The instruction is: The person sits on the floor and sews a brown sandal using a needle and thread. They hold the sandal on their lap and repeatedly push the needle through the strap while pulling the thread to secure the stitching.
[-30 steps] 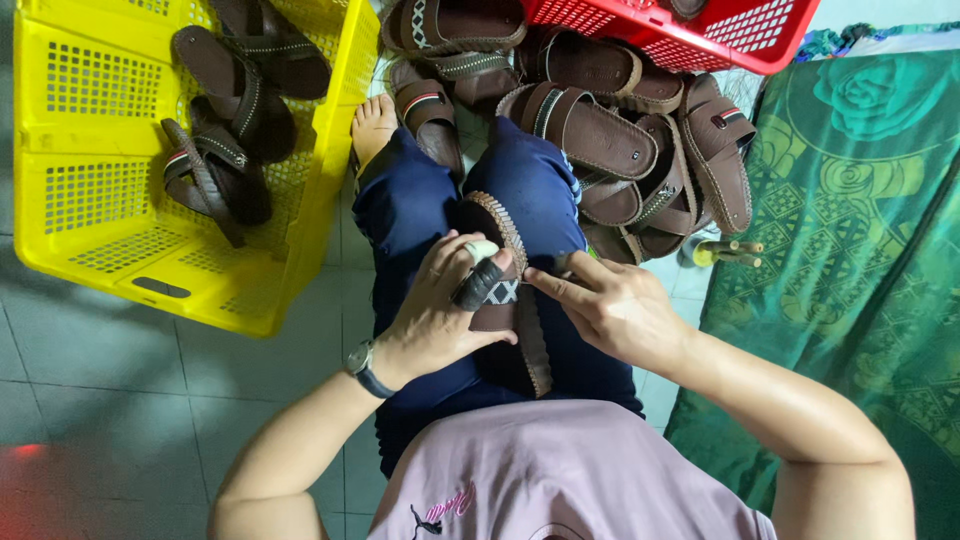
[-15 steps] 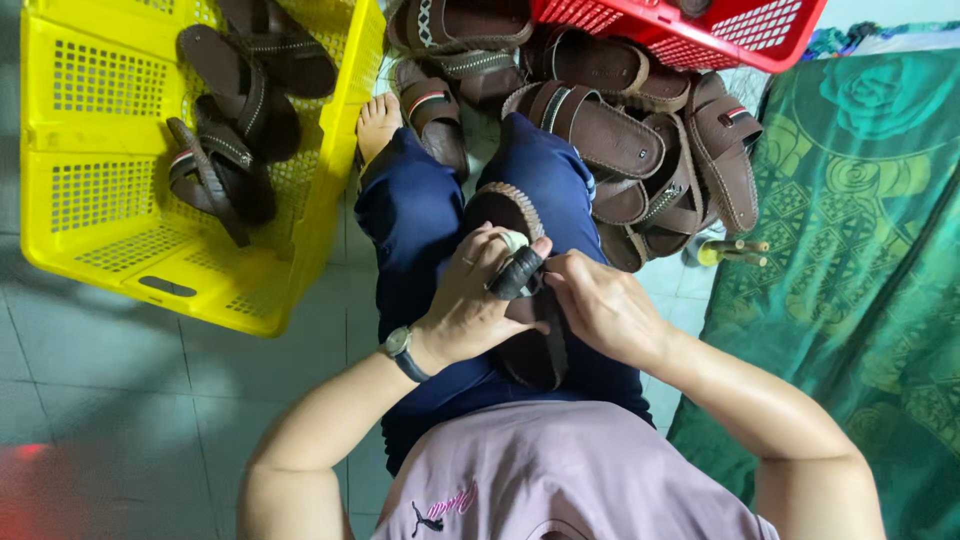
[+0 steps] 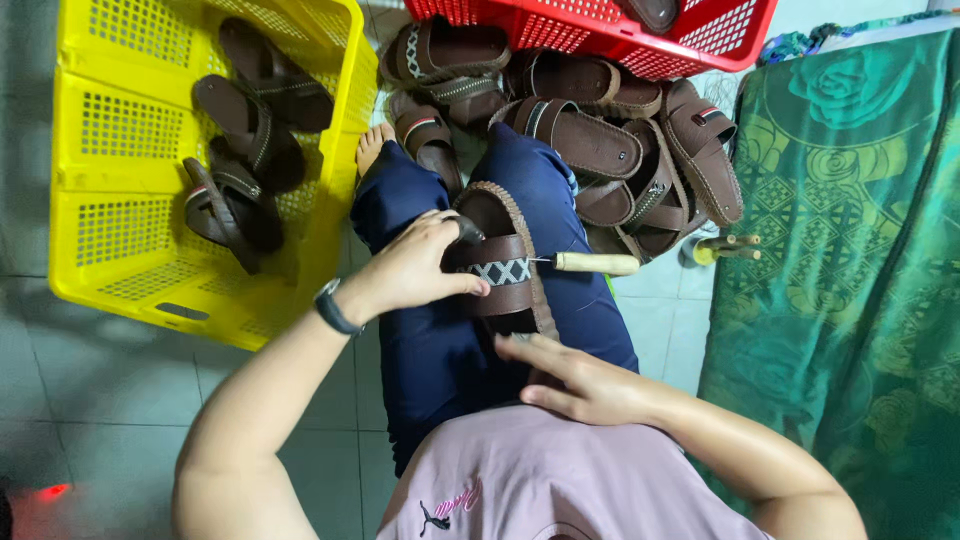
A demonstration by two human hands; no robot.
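R hand off sandal, toe pointing away, lengthwise on lap

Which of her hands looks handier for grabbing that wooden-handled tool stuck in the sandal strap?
Probably the right hand: it lies free at the sandal's heel, on the side where the tool sticks out. The left hand grips the strap.

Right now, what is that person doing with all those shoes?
A person sits on the floor with a brown sandal on their lap. Their left hand holds its patterned strap, and the right hand rests near the heel. A wooden-handled awl sticks out beside the strap. More sandals lie in a yellow crate and piled below a red crate.
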